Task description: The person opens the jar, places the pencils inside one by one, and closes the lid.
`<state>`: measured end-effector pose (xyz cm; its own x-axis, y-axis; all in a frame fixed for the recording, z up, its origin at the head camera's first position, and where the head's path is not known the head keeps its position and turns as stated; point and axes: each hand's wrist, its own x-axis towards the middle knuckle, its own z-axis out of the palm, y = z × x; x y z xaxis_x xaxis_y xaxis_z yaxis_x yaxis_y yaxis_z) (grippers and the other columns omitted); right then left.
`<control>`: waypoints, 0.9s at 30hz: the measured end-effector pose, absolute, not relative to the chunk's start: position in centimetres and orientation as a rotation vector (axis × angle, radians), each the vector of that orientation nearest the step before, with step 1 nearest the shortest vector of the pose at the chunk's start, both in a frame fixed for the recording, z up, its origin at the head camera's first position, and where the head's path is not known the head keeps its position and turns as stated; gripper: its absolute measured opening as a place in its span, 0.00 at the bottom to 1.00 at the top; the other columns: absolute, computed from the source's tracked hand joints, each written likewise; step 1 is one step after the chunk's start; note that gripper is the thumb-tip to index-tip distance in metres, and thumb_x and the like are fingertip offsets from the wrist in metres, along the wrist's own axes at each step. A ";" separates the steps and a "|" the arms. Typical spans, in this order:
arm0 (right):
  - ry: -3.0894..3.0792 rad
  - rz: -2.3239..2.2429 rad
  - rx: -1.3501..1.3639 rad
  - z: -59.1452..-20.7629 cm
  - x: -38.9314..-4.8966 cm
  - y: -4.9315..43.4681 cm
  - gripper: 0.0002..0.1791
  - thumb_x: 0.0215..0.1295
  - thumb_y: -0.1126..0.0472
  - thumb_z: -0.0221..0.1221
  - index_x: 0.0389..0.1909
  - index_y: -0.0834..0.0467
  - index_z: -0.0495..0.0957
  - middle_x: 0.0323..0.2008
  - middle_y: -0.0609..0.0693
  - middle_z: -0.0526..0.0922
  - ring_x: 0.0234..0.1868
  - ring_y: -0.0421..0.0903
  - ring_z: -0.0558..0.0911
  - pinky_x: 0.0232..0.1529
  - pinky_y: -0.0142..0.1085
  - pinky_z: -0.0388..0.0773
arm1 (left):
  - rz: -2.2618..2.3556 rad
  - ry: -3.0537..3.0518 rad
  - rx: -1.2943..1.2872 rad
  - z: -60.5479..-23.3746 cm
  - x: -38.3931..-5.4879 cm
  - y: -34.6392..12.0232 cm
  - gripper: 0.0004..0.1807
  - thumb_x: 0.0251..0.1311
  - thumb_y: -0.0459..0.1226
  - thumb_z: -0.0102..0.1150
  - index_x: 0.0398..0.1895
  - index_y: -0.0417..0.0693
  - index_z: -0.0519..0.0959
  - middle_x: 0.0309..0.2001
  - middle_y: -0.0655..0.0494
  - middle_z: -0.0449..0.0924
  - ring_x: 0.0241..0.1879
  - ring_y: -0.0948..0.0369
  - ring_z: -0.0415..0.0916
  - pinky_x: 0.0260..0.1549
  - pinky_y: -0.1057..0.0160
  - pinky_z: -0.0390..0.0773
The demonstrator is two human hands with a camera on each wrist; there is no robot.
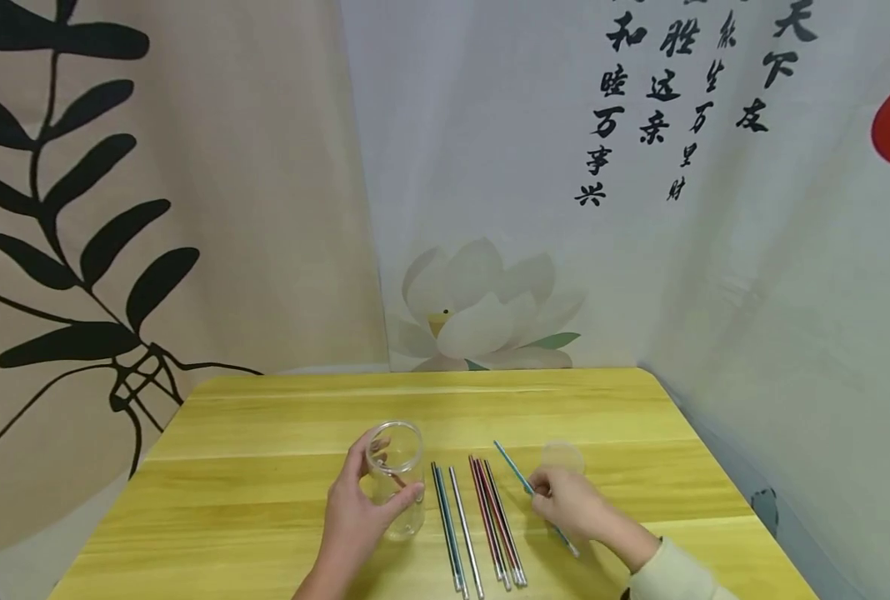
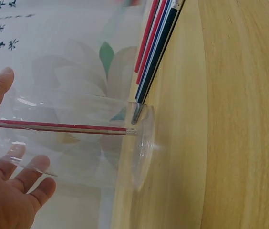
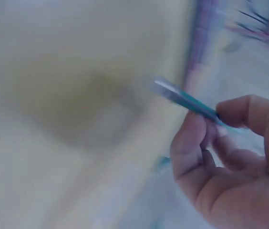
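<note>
Your slim teal-blue pencil with a silvery end point(image 1: 516, 471) should handle as light and stiff, smooth enough to roll in the fingers; the middle of the shaft is a sensible hold. It lies at 3 o'clock from the clear, open-mouthed cylindrical jar point(image 2: 91, 155), slanting from 11 to 5 o'clock, pinched between the thumb and fingertips of your right hand point(image 1: 571, 504). That forearm comes in from 5 o'clock.

The jar looks smooth and probably slippery; if it is glass, which you cannot tell, treat it as fragile and grip its wall. Your left hand point(image 1: 357, 510), reaching in from 7 o'clock, wraps it, thumb nearer you, fingers around the far side. A red-and-pale striped pencil point(image 2: 67, 127) stands inside.
</note>
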<state>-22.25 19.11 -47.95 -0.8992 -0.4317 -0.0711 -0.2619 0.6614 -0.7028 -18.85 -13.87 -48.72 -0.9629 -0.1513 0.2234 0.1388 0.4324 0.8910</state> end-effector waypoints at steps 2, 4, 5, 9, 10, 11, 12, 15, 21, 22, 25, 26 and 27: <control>2.608 -1.207 -0.553 -45.6 -22.6 18.3 0.11 0.77 0.65 0.58 0.53 0.67 0.80 0.43 0.56 0.85 0.37 0.43 0.83 0.32 0.33 0.83 | -1.547 -2.415 0.017 -48.7 -18.8 -13.9 0.54 0.47 0.49 0.87 0.78 0.67 0.65 0.70 0.58 0.80 0.68 0.49 0.78 0.69 0.15 0.55; 2.606 -1.374 -0.539 -43.1 -22.9 17.1 0.15 0.80 0.63 0.58 0.62 0.63 0.77 0.49 0.57 0.86 0.45 0.47 0.86 0.40 0.37 0.87 | -1.550 -2.413 0.024 -48.7 -18.8 -13.9 0.54 0.47 0.50 0.87 0.78 0.67 0.65 0.69 0.57 0.81 0.68 0.49 0.78 0.69 0.15 0.55; 2.614 -1.461 -0.538 -41.9 -22.9 16.4 0.19 0.80 0.63 0.58 0.67 0.62 0.74 0.50 0.57 0.86 0.45 0.48 0.87 0.42 0.38 0.88 | -1.553 -2.411 0.025 -48.8 -18.8 -13.9 0.54 0.47 0.50 0.87 0.78 0.67 0.66 0.69 0.56 0.81 0.68 0.49 0.78 0.69 0.15 0.55; 2.627 -1.828 -0.630 -38.0 -22.7 12.9 0.45 0.79 0.66 0.60 0.87 0.50 0.46 0.55 0.58 0.85 0.47 0.50 0.89 0.48 0.37 0.89 | -1.547 -2.412 0.024 -48.8 -18.8 -13.9 0.54 0.47 0.50 0.87 0.78 0.66 0.65 0.69 0.55 0.81 0.68 0.48 0.78 0.68 0.14 0.55; 2.633 -1.884 -0.676 -37.4 -22.6 12.0 0.50 0.78 0.68 0.61 0.88 0.46 0.39 0.56 0.59 0.84 0.46 0.50 0.90 0.48 0.36 0.89 | -1.549 -2.408 0.019 -48.8 -18.8 -13.9 0.54 0.47 0.49 0.87 0.78 0.66 0.66 0.69 0.54 0.81 0.67 0.48 0.78 0.68 0.15 0.55; 2.632 -1.932 -0.722 -37.0 -22.6 11.1 0.55 0.77 0.69 0.62 0.88 0.43 0.34 0.57 0.59 0.83 0.46 0.51 0.90 0.49 0.36 0.89 | -1.549 -2.404 0.015 -48.9 -18.9 -13.9 0.54 0.47 0.49 0.87 0.78 0.66 0.66 0.69 0.54 0.81 0.67 0.48 0.78 0.68 0.15 0.56; 2.637 -1.959 -0.764 -36.7 -22.6 10.3 0.59 0.76 0.70 0.62 0.88 0.41 0.30 0.58 0.59 0.82 0.45 0.51 0.90 0.48 0.35 0.89 | -1.551 -2.397 0.008 -48.9 -18.9 -13.8 0.54 0.47 0.48 0.87 0.78 0.66 0.66 0.69 0.55 0.81 0.67 0.48 0.79 0.68 0.15 0.57; 2.664 -1.960 -0.875 -36.6 -22.9 7.9 0.62 0.74 0.70 0.63 0.87 0.43 0.25 0.59 0.60 0.80 0.42 0.50 0.91 0.46 0.34 0.89 | -1.555 -2.378 -0.012 -49.1 -19.0 -13.7 0.53 0.47 0.46 0.88 0.77 0.68 0.67 0.69 0.56 0.81 0.66 0.49 0.79 0.68 0.17 0.59; 2.586 -2.026 -0.863 -36.9 -23.7 5.8 0.58 0.75 0.72 0.62 0.88 0.46 0.31 0.57 0.61 0.80 0.39 0.51 0.91 0.42 0.34 0.89 | -1.554 -2.374 -0.051 -49.3 -19.2 -13.5 0.53 0.48 0.44 0.88 0.77 0.71 0.66 0.69 0.58 0.81 0.66 0.47 0.79 0.68 0.20 0.64; 2.551 -2.053 -0.857 -36.9 -23.7 5.7 0.57 0.75 0.72 0.61 0.88 0.44 0.33 0.57 0.61 0.80 0.40 0.52 0.91 0.43 0.36 0.90 | -1.548 -2.376 -0.054 -49.3 -19.2 -13.5 0.53 0.48 0.44 0.87 0.77 0.71 0.66 0.69 0.59 0.81 0.66 0.47 0.79 0.68 0.20 0.64; 2.479 -2.111 -0.876 -36.5 -23.8 5.4 0.53 0.75 0.71 0.62 0.88 0.45 0.39 0.57 0.61 0.79 0.43 0.56 0.92 0.45 0.40 0.91 | -1.542 -2.372 -0.049 -49.2 -19.1 -13.7 0.54 0.47 0.43 0.88 0.77 0.72 0.66 0.68 0.59 0.82 0.65 0.48 0.80 0.68 0.21 0.64; 2.469 -2.119 -0.900 -36.4 -23.8 5.3 0.51 0.75 0.71 0.62 0.87 0.47 0.42 0.57 0.62 0.79 0.44 0.57 0.91 0.46 0.42 0.91 | -1.542 -2.367 -0.047 -49.2 -19.1 -13.7 0.54 0.47 0.43 0.88 0.77 0.72 0.66 0.68 0.58 0.82 0.65 0.48 0.80 0.68 0.21 0.65; 2.467 -2.118 -0.921 -36.4 -23.9 5.1 0.48 0.76 0.71 0.61 0.87 0.49 0.45 0.56 0.63 0.79 0.45 0.58 0.91 0.46 0.42 0.91 | -1.541 -2.364 -0.045 -49.2 -19.1 -13.8 0.54 0.47 0.44 0.88 0.77 0.72 0.66 0.68 0.58 0.82 0.65 0.48 0.80 0.68 0.20 0.64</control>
<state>-23.86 5.14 -36.41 -0.8252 -0.2446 0.5091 -0.5402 0.0788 -0.8378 -19.06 -13.79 -49.18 -0.9490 -0.1456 0.2798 0.1972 0.4184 0.8866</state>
